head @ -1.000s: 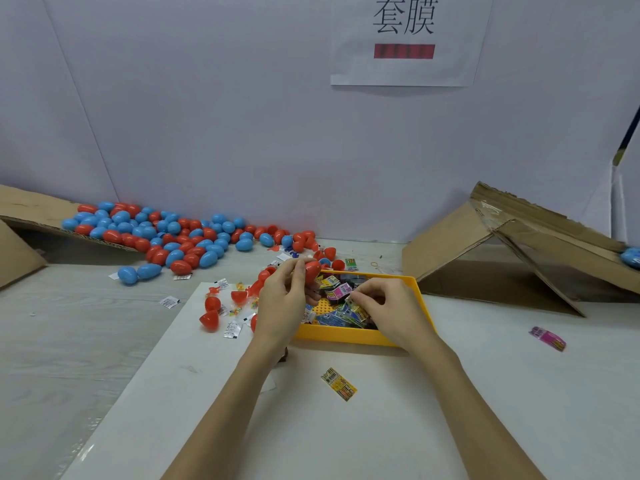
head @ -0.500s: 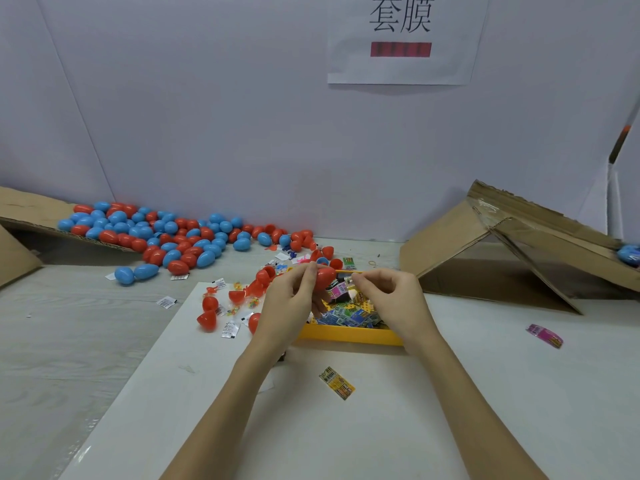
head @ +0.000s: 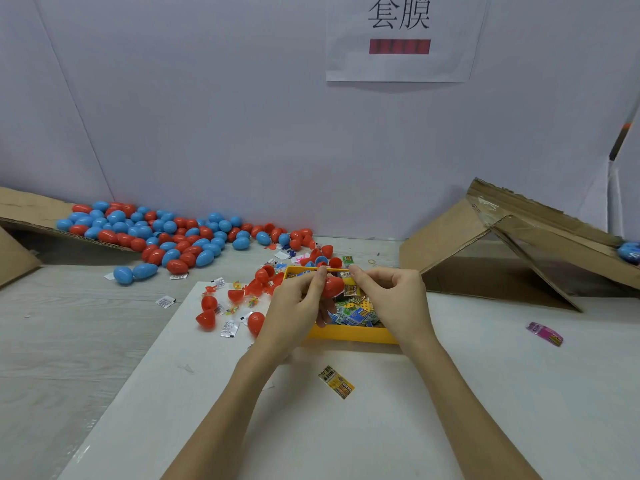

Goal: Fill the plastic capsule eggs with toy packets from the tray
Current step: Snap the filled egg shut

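My left hand grips a red capsule egg half above the yellow tray. My right hand pinches a yellow toy packet right at the open side of that half. The tray holds several small coloured packets; both hands hide much of it. Loose red egg halves and a few packets lie on the white board left of the tray.
A heap of blue and red eggs spreads along the back left wall over a cardboard flap. A folded cardboard box stands at the right. One yellow packet and a pink packet lie on the white board.
My right hand lifted a packet out of the tray and brought it up to the red egg half, which my left hand has raised a little.
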A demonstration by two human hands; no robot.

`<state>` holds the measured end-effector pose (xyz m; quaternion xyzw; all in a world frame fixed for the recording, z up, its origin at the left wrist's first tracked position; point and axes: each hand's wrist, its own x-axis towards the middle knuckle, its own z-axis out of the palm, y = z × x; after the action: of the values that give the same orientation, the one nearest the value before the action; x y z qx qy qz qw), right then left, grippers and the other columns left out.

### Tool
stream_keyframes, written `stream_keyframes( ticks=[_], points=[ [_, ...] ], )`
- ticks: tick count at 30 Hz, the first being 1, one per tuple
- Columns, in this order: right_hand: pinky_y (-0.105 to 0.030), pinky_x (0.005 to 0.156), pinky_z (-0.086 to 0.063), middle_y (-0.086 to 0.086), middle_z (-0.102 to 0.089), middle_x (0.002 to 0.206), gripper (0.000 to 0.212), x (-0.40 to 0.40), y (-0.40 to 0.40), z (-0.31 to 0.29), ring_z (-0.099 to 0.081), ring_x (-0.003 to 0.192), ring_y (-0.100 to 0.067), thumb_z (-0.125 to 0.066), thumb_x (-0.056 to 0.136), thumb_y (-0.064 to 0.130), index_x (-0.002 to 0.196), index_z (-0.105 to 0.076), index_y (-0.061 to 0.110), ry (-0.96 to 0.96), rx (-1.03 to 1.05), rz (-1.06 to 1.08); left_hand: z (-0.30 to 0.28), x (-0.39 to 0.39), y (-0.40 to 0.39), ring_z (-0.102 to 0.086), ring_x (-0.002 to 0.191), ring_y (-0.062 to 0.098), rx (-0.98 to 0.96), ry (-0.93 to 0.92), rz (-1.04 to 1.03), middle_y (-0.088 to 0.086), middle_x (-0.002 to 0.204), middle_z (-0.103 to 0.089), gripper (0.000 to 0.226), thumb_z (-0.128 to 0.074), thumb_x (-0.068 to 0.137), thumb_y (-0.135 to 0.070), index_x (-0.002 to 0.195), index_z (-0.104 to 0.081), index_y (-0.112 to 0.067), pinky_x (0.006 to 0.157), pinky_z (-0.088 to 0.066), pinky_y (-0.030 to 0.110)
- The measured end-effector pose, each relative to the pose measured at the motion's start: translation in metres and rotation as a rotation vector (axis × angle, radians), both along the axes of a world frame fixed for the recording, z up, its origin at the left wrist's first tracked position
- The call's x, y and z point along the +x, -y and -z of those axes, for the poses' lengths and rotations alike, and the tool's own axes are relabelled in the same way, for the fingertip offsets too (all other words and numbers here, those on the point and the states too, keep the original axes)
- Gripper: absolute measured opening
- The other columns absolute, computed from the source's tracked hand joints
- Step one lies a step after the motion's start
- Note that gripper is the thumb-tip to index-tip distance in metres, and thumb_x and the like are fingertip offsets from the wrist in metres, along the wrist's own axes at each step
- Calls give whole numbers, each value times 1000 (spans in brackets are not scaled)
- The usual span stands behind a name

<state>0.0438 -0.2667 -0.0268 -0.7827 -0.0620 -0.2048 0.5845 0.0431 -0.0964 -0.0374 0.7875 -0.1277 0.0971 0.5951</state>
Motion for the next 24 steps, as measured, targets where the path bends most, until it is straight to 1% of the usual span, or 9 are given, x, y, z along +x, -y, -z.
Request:
stream_keyframes(
  ticks=[4, 6, 8, 10, 11, 15, 18, 20, 24],
  points=[
    [-9, 64, -54, 18, -73, 74, 19, -2, -3, 3, -71, 80, 4, -74, 93, 36, 92, -82, 19, 34, -59, 14, 1, 0, 0, -70, 60, 22, 4, 19, -15, 3, 70, -72, 35, -43, 105, -40, 99, -71, -21, 58, -60, 30],
    [-11, 66, -56, 19, -74, 74, 16, -1, -4, 3, -72, 81, 3, -74, 92, 37, 91, -82, 23, 20, -34, -7, 1, 0, 0, -70, 61, 23, 8, 11, -12, 5, 71, -72, 38, -43, 105, -40, 101, -72, -16, 59, -60, 31],
    [-17, 70, -60, 14, -76, 78, 16, -1, -4, 2, -74, 84, -3, -72, 93, 39, 91, -81, 27, -12, 7, -44, 1, 1, -1, -69, 60, 24, -2, 2, -4, 5, 70, -72, 40, -43, 105, -39, 99, -72, -13, 58, -59, 29],
    [-23, 72, -61, 9, -79, 87, 20, 0, -4, 1, -75, 88, -9, -70, 94, 40, 98, -80, 24, -54, 46, -107, 1, 1, -1, -69, 61, 26, -20, -3, 4, 6, 70, -72, 39, -43, 106, -38, 95, -71, -14, 57, -59, 29],
    [-23, 72, -61, 9, -79, 91, 21, 0, -4, 1, -75, 90, -9, -71, 94, 38, 103, -80, 22, -68, 58, -140, 1, 2, -1, -69, 61, 27, -29, 0, 3, 6, 70, -72, 39, -43, 106, -38, 94, -70, -14, 57, -59, 30],
    [-21, 74, -60, 8, -79, 96, 18, -1, -7, 2, -75, 93, -7, -77, 91, 26, 108, -78, 22, -81, 114, -222, 1, 2, -2, -69, 59, 24, -96, -7, -5, 6, 69, -71, 34, -43, 105, -39, 113, -63, -13, 53, -57, 27],
    [-24, 75, -61, 3, -79, 100, 24, 0, -8, 3, -75, 95, -12, -76, 92, 26, 113, -77, 15, -83, 160, -208, -3, 1, -3, -68, 59, 26, -190, -22, 77, 9, 71, -71, 35, -42, 103, -43, 113, -58, -14, 53, -57, 26],
    [-25, 76, -61, 2, -79, 101, 23, 0, -7, 2, -75, 96, -13, -76, 92, 25, 113, -76, 15, -86, 195, -185, -4, 1, -2, -68, 63, 26, -217, -22, 152, 8, 77, -71, 31, -46, 102, -39, 117, -58, -15, 56, -58, 27],
    [-20, 73, -60, 12, -79, 96, 13, -1, -5, 0, -75, 93, -7, -76, 92, 22, 104, -76, 26, -73, 249, -169, -1, 1, 0, -70, 67, 23, -148, 29, 181, 0, 79, -71, 15, -53, 104, -24, 118, -59, -25, 60, -58, 25]
  ],
)
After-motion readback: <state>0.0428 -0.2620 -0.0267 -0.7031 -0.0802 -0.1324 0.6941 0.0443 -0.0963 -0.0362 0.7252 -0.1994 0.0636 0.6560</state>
